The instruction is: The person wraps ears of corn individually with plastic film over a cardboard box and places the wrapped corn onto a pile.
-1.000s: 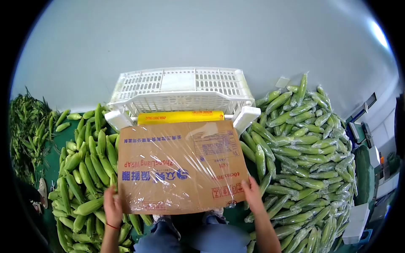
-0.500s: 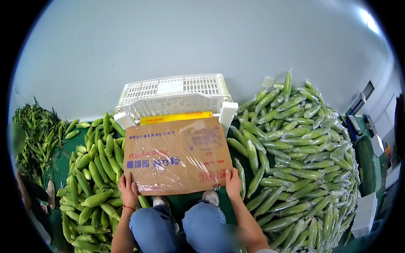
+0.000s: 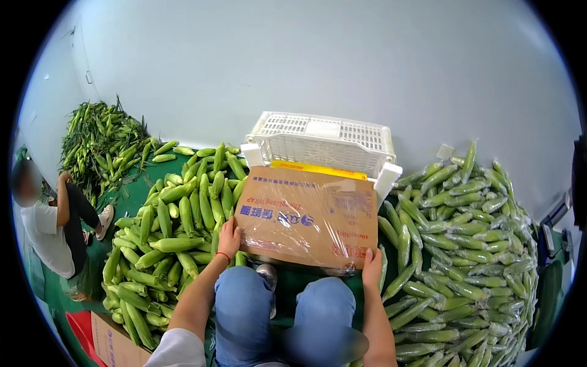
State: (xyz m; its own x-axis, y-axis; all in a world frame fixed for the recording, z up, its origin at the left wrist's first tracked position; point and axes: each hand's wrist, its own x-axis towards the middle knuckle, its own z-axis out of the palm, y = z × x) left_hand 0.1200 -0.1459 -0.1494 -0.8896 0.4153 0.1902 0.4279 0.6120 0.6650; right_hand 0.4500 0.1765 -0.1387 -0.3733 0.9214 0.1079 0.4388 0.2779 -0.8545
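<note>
A flat cardboard box [image 3: 306, 214] with printed lettering and clear plastic film over its top lies in front of my knees. My left hand [image 3: 228, 240] is closed on its left near corner. At the right near corner, my right hand [image 3: 372, 269] grips the edge with the thumb on top. Fingers under the cardboard are hidden. Just behind the box lies a yellow cling wrap carton [image 3: 318, 170], partly covered. A white plastic crate [image 3: 321, 137] stands beyond it, against the wall.
Unwrapped corn cobs in green husks [image 3: 177, 244] are heaped on my left, film-wrapped corn [image 3: 458, 244] on my right. Farther left, a person [image 3: 52, 226] sits near a pile of leafy husks [image 3: 101, 147]. Another cardboard box [image 3: 116, 342] stands at lower left.
My view has turned left, so the box, crate and heaps appear farther right. More of the seated person and a lower-left box now show. Both hands stay on the cardboard box.
</note>
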